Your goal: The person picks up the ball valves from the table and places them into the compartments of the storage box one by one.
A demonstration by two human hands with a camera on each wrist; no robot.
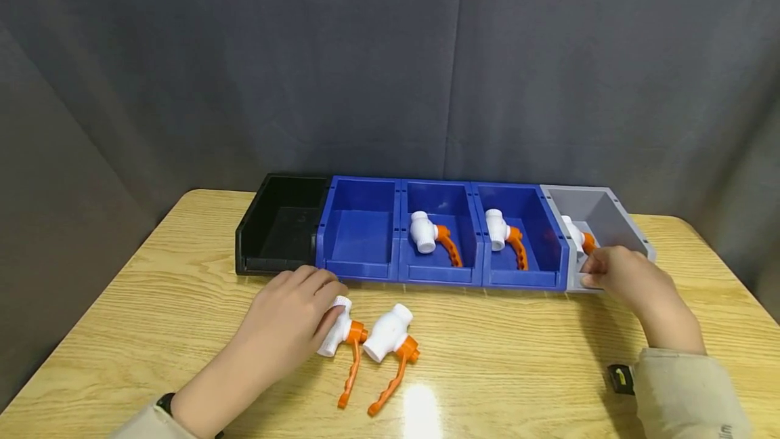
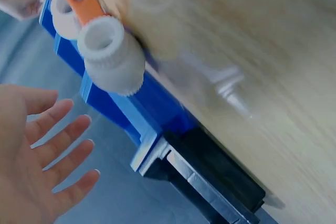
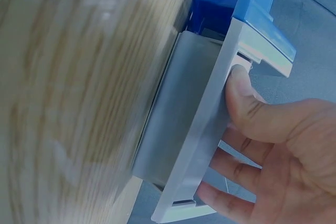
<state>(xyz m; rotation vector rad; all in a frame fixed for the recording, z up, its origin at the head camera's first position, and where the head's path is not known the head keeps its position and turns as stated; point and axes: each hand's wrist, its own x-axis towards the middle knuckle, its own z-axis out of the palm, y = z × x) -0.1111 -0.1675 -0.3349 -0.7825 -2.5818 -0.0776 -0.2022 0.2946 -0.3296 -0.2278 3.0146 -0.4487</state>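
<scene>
My left hand (image 1: 292,320) is beside a white ball valve with an orange lever (image 1: 356,334) on the table. In the left wrist view, the fingers (image 2: 71,121) are spread and apart from the valve body (image 2: 113,59). Just right of it lies a second ball valve (image 1: 388,335) of the same kind. On the far right, my right hand (image 1: 627,280) reaches over the front of the grey bin (image 1: 615,215), fingers inside. A ball valve (image 1: 588,242) lies there, its lever mostly hidden by the fingers; I cannot tell whether they grip it.
Left of the grey bin, a row continues with three blue bins (image 1: 359,269) and a black bin (image 1: 274,266). Two blue bins hold one ball valve (image 1: 423,232) and another ball valve (image 1: 496,229). Behind the wooden table (image 1: 487,371) hangs a grey curtain (image 1: 390,73).
</scene>
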